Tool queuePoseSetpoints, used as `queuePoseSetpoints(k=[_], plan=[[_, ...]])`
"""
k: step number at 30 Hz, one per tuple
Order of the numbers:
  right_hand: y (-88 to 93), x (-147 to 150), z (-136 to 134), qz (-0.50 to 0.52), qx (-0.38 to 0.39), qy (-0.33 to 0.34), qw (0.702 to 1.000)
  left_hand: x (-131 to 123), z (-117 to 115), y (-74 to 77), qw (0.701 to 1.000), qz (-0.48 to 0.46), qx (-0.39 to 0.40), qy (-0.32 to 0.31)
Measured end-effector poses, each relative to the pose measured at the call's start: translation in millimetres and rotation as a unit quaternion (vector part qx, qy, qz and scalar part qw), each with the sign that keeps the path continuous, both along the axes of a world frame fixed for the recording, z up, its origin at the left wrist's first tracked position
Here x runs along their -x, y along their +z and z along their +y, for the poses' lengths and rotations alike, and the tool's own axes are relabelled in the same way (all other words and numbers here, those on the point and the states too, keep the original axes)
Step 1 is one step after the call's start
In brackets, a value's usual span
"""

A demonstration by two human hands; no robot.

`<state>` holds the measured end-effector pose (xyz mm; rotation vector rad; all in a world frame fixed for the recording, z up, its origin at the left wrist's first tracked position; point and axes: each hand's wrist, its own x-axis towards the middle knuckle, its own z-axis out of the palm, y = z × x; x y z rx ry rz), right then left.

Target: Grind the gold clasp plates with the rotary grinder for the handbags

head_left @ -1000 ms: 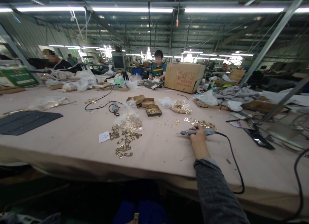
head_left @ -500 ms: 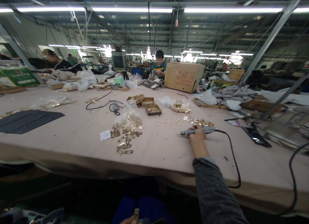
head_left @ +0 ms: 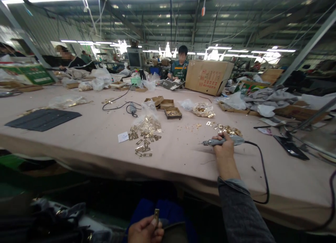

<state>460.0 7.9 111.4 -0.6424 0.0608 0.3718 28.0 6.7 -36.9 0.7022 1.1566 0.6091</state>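
My right hand (head_left: 226,152) is wrapped round a grey electric screwdriver (head_left: 237,141) just over the tabletop, its thin bit pointing left. A black cord runs from its back end. Low in the view, below the table edge, my left hand (head_left: 144,230) pinches a small brass-coloured metal plate (head_left: 156,215), held upright. A dark flat piece (head_left: 173,227) lies beside those fingers; whether they hold it too, I cannot tell. Loose slotted metal plates (head_left: 143,150) spread from a clear plastic bag (head_left: 148,124) at mid-table. Shiny gold frames (head_left: 231,130) lie just beyond my right hand.
A small open box (head_left: 173,113) of tiny parts stands near mid-table. Behind it is a big carton (head_left: 207,77), with a co-worker (head_left: 180,66) seated to its left. A black board (head_left: 43,119) lies left; a dark phone-like slab (head_left: 291,147) lies right.
My left hand has risen further into view with the metal plate. The view has tipped down and turned slightly left. My right hand keeps its grip on the screwdriver near the same spot.
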Motion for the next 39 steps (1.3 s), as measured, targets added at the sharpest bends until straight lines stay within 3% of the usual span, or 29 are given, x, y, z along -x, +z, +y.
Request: queuePoseSetpoints(k=[4, 9, 13, 16, 22, 39], plan=[[13.5, 66, -36, -0.066, -0.070, 0.048, 0.994, 2, -13, 24.2, 0.999, 0.003, -0.031, -0.026], [20.4, 175, -59, -0.127, -0.035, 0.120, 0.984, 2, -19, 40.2, 1.000, -0.001, -0.022, -0.007], [2.6, 253, -61, -0.144, 0.042, 0.156, 0.976, 4, -23, 42.7, 1.000, -0.006, -0.027, -0.003], [-16.7, 285, -56, -0.168, 0.079, 0.167, 0.968, 6, -23, 42.0, 0.999, -0.004, -0.033, -0.008], [-38.0, 309, -51, -0.225, 0.093, 0.177, 0.954, 7, -23, 42.1, 0.998, 0.019, -0.055, -0.026], [-38.6, 319, -48, -0.275, 0.090, 0.175, 0.941, 10, -23, 45.7, 0.997, 0.026, -0.055, -0.043]])
